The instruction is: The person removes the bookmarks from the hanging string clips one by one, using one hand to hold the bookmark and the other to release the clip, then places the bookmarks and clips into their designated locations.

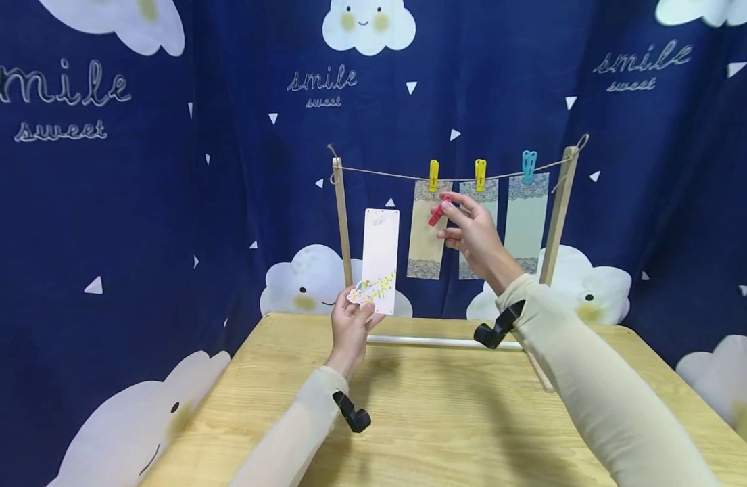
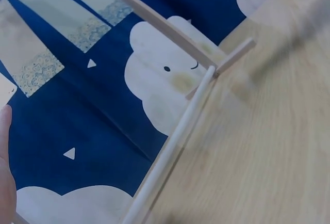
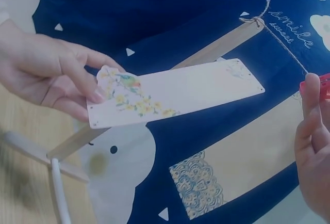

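Observation:
My left hand (image 1: 350,333) grips the lower end of a white card (image 1: 380,247) printed with a bird and yellow flowers, held upright below the twine (image 1: 379,174). Between thumb and fingers of my right hand (image 1: 479,237) is a red clothespin (image 1: 436,215), in front of a hanging beige card (image 1: 424,240). A yellow clothespin (image 1: 434,174) fixes that card to the twine. Farther right, a second yellow clothespin (image 1: 480,174) and a blue clothespin (image 1: 528,166) hold two pale lace-patterned cards. In the right wrist view the red clothespin (image 3: 324,85) is partly cut off.
Two wooden posts, left (image 1: 341,223) and right (image 1: 562,216), carry the twine. A white bar (image 1: 440,341) joins them low down on the wooden table (image 1: 434,419). Behind hangs a dark blue curtain (image 1: 245,169) with cloud prints.

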`<state>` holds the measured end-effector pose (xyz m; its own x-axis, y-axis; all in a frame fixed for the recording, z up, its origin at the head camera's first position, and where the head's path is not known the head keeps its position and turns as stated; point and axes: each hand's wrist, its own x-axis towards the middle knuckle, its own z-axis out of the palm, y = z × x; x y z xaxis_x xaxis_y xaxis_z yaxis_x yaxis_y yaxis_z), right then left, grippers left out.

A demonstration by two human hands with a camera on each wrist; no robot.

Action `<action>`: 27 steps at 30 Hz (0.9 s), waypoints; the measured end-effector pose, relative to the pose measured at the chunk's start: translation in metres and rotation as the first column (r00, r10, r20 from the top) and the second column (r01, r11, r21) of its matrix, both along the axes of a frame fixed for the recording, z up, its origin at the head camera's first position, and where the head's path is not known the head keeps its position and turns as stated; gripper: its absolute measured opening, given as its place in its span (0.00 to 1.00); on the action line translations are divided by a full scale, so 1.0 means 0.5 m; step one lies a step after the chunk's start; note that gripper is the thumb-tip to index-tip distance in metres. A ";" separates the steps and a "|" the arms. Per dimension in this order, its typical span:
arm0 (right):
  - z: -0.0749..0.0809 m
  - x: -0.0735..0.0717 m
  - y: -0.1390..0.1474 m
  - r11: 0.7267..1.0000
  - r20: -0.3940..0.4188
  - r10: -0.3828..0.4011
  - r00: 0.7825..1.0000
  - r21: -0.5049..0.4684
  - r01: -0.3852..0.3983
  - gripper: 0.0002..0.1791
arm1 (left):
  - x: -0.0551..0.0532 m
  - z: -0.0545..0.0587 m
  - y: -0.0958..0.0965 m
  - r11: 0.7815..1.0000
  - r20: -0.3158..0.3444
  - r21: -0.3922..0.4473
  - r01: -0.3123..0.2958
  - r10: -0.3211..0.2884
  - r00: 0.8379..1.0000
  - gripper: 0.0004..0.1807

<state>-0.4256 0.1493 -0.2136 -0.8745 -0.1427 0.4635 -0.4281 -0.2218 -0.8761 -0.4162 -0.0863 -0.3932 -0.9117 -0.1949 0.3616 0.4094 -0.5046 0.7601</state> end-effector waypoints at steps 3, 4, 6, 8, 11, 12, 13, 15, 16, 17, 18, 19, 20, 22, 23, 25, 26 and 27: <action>-0.011 0.006 0.008 0.999 -0.013 0.000 1.000 0.034 0.001 0.31 | 0.010 -0.004 -0.004 1.000 -0.002 -0.005 0.000 0.000 1.000 0.30; -0.014 0.006 0.010 0.999 -0.016 0.002 1.000 0.040 -0.001 0.31 | 0.013 -0.006 -0.005 1.000 -0.002 -0.006 0.000 0.000 1.000 0.30; -0.021 0.008 0.015 0.999 -0.013 0.012 1.000 0.045 -0.011 0.32 | 0.019 -0.009 -0.008 1.000 0.001 -0.010 0.000 0.000 1.000 0.30; -0.027 0.010 0.019 0.998 -0.010 0.012 1.000 0.055 -0.012 0.33 | 0.025 -0.013 -0.011 1.000 0.005 -0.018 -0.001 0.001 1.000 0.29; -0.035 0.012 0.023 0.998 -0.009 0.009 1.000 0.056 -0.008 0.33 | 0.037 -0.016 -0.016 0.999 0.008 -0.033 0.001 0.000 1.000 0.29; -0.037 0.013 0.024 0.998 -0.012 0.006 1.000 0.059 -0.005 0.33 | 0.040 -0.016 -0.017 0.999 0.006 -0.035 0.001 -0.001 1.000 0.29; -0.038 0.013 0.024 0.998 -0.011 0.005 1.000 0.059 -0.005 0.33 | 0.044 -0.017 -0.020 0.999 0.005 -0.037 0.000 0.000 1.000 0.29; -0.041 0.014 0.024 0.998 -0.006 0.003 1.000 0.059 -0.003 0.33 | 0.051 -0.017 -0.025 0.999 0.000 -0.038 -0.001 0.001 1.000 0.29; -0.043 0.015 0.025 0.998 -0.004 0.006 1.000 0.059 -0.005 0.33 | 0.053 -0.018 -0.028 0.999 -0.002 -0.039 0.000 0.000 1.000 0.29; -0.045 0.015 0.025 0.998 0.000 0.009 1.000 0.056 -0.009 0.33 | 0.055 -0.019 -0.030 0.999 -0.004 -0.036 0.003 -0.003 1.000 0.29; -0.047 0.015 0.026 0.998 0.005 0.014 1.000 0.054 -0.014 0.33 | 0.058 -0.020 -0.033 0.999 -0.005 -0.037 0.002 -0.002 1.000 0.29; -0.049 0.016 0.026 0.999 0.011 0.019 1.000 0.051 -0.019 0.33 | 0.060 -0.021 -0.035 0.999 -0.009 -0.040 0.005 -0.006 1.000 0.30; -0.052 0.017 0.027 0.998 0.014 0.022 1.000 0.051 -0.022 0.33 | 0.062 -0.022 -0.037 0.999 -0.014 -0.042 0.010 -0.010 1.000 0.31; -0.056 0.019 0.027 0.998 0.016 0.027 1.000 0.052 -0.028 0.33 | 0.065 -0.025 -0.042 0.999 -0.019 -0.051 0.015 -0.016 1.000 0.33; -0.059 0.020 0.026 0.998 0.017 0.026 1.000 0.056 -0.027 0.33 | 0.068 -0.027 -0.044 0.998 -0.021 -0.057 0.016 -0.017 1.000 0.35; -0.063 0.023 0.024 0.998 0.019 0.028 0.999 0.064 -0.029 0.33 | 0.072 -0.032 -0.048 0.997 -0.022 -0.068 0.020 -0.021 1.000 0.37; -0.066 0.023 0.023 0.997 0.021 0.026 0.999 0.068 -0.027 0.33 | 0.075 -0.036 -0.049 0.997 -0.017 -0.076 0.019 -0.020 1.000 0.37; -0.069 0.024 0.022 0.997 0.025 0.023 0.999 0.071 -0.025 0.33 | 0.078 -0.039 -0.050 0.996 -0.011 -0.083 0.018 -0.019 1.000 0.37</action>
<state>-0.4137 0.1605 -0.2480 -0.8811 -0.1958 0.4306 -0.4024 -0.1682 -0.8999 -0.3770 -0.1115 -0.4128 -0.9106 -0.1468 0.3864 0.4095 -0.4475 0.7950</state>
